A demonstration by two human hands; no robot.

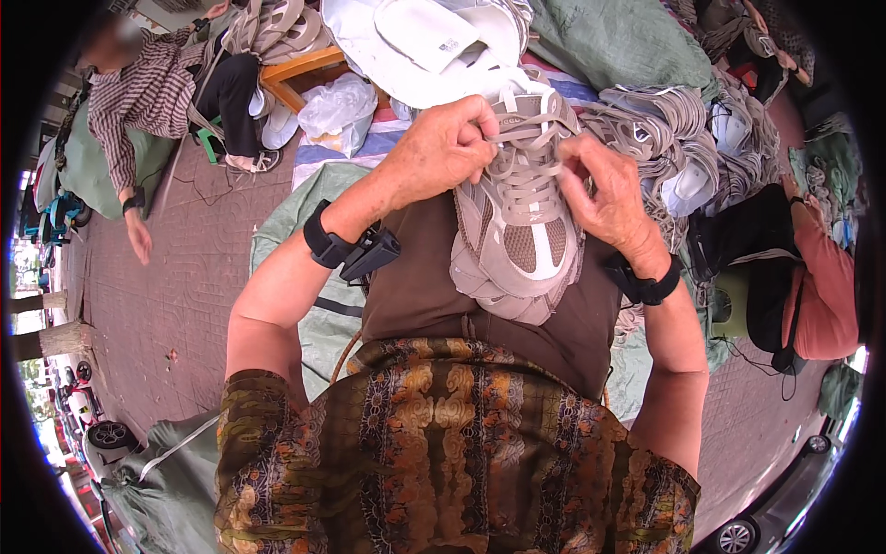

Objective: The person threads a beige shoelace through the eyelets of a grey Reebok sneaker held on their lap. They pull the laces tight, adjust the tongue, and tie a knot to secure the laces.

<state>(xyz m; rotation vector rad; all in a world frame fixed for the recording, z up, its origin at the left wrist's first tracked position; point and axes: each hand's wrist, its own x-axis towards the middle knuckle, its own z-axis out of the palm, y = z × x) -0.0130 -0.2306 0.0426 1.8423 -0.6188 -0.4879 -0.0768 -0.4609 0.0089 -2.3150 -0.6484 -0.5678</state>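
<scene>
A taupe sneaker upper with white trim lies across my lap, toe toward me, on top of more uppers. Its beige shoelace is threaded in rows up the front. My left hand is closed at the upper's left edge near the top rows, thumb and fingers pinched on the lace. On the other side my right hand pinches the lace at the right edge, fingers curled. Both wrists wear black bands; a small dark device hangs at the left one.
White insole-like pieces lie in a pale heap beyond the upper. Bundles of beige laces and uppers are piled to the right. A plastic bag sits by a wooden stool. Co-workers sit at far left and right.
</scene>
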